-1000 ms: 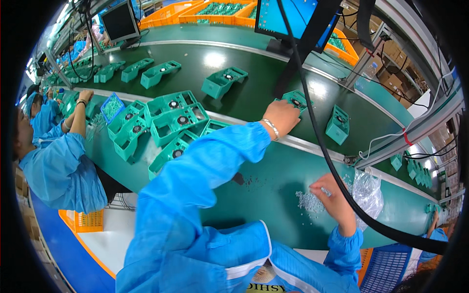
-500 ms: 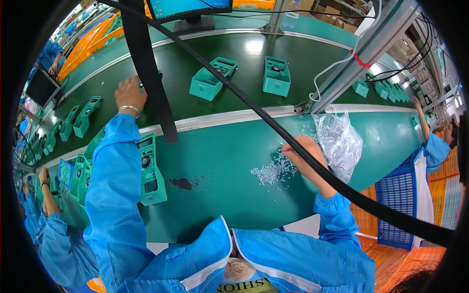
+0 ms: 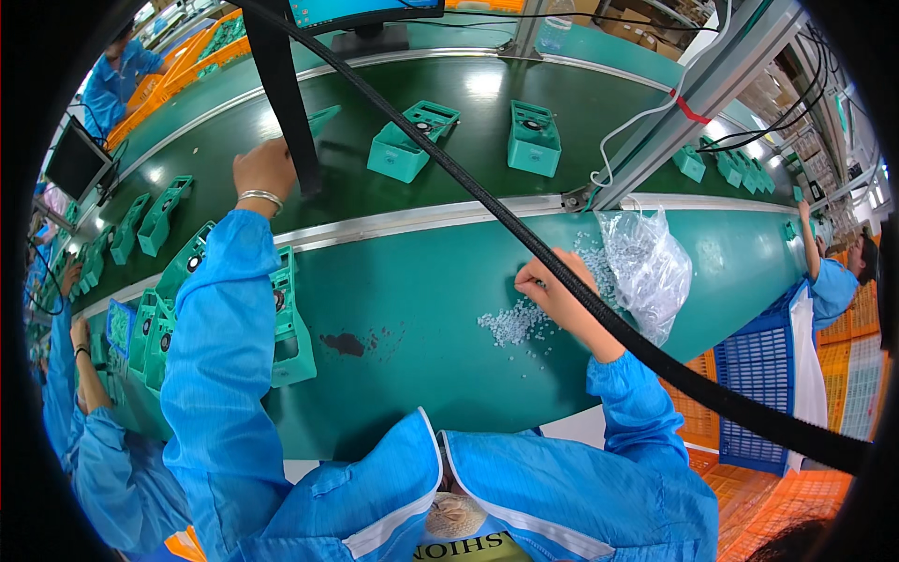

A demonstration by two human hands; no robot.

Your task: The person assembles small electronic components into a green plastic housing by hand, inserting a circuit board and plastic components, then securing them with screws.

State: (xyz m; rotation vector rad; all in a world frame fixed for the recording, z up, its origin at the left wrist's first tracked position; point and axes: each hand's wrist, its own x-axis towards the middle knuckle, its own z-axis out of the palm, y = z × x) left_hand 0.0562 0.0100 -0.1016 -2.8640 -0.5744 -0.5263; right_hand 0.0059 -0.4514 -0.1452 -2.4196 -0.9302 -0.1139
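My left hand (image 3: pixel 265 173) reaches over the dark green belt, its fingers curled at a green plastic housing (image 3: pixel 325 117). A black strap hides the fingertips and most of that housing. My right hand (image 3: pixel 562 290) is closed in a pinch just above a pile of small pale translucent pieces (image 3: pixel 510 324) on the green bench. Whatever sits between its fingertips is too small to make out. To the right of this hand lies a clear plastic bag (image 3: pixel 651 272). Beside my left forearm stands another green housing (image 3: pixel 294 342) with a round dark part in it.
Two green housings (image 3: pixel 412 150) (image 3: pixel 535 140) rest on the belt ahead, and several more line its left side. A metal post (image 3: pixel 688 89) rises at right. A black cable (image 3: pixel 487 201) crosses the view diagonally. Co-workers in blue sleeves (image 3: pixel 122 468) sit left and far right.
My left hand has shifted slightly right, and the housing by it now shows tilted beyond the strap. My right hand has moved a little left and up, still pinched.
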